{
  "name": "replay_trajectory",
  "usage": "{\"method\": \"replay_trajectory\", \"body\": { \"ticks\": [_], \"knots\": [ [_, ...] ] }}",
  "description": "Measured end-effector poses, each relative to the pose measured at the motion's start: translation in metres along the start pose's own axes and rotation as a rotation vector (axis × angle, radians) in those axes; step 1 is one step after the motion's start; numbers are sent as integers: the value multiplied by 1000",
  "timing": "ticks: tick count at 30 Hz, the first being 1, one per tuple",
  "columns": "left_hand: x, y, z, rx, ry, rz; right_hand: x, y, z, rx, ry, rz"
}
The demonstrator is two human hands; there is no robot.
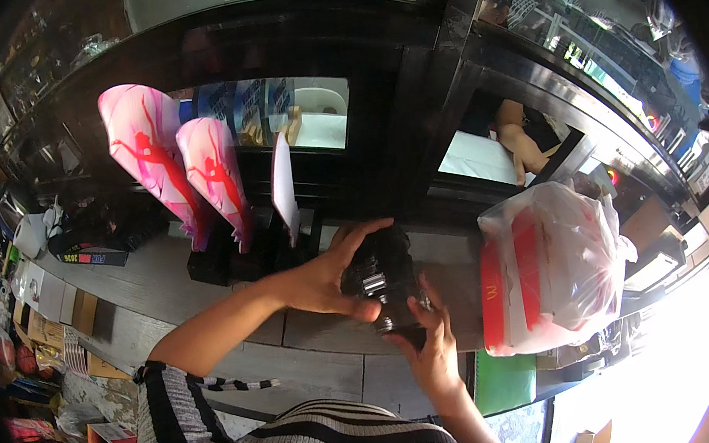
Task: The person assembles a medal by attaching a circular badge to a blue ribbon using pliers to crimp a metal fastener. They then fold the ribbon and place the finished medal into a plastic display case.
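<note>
Both my hands grip a shiny black block-like object [383,263] above the grey wood-look counter [318,330]. My left hand [326,281] wraps its left side, fingers over the far end and thumb on the near part. At the near right end, my right hand [433,345] closes around it with fingers and thumb. Its exact kind is unclear; bright reflections run across it. To the left stand a large pink plaque [140,135] and a smaller pink plaque [210,162], each with a red dancing figure. A third plaque [283,185] shows nearly edge-on. All three rise from black bases [211,266].
A tied translucent plastic bag [573,261] with red-and-white packages sits right of my hands. Beside it lies a green sheet or folder [503,381]. A dark-framed partition [394,100] stands behind; another person's hand [521,149] shows through its right opening. Packed shelves [30,322] line the left.
</note>
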State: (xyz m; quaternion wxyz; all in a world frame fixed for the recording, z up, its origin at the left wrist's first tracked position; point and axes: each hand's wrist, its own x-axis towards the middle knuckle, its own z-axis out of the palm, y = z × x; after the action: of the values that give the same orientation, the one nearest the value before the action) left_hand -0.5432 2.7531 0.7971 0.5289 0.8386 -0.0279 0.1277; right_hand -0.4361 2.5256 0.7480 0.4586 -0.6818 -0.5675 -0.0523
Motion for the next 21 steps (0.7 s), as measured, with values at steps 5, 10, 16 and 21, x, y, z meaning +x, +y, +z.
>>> {"method": "replay_trajectory", "body": {
  "ticks": [5,10,16,21],
  "knots": [
    [6,-6,39,-30,407,-62,0,-10,4,44,-48,89],
    [1,-23,39,32,413,46,22,4,-1,178,-141,91],
    [3,-30,31,-94,329,81,48,21,9,341,-194,-2],
    [-1,-35,23,-43,260,122,56,17,6,378,-261,22]
  ]
}}
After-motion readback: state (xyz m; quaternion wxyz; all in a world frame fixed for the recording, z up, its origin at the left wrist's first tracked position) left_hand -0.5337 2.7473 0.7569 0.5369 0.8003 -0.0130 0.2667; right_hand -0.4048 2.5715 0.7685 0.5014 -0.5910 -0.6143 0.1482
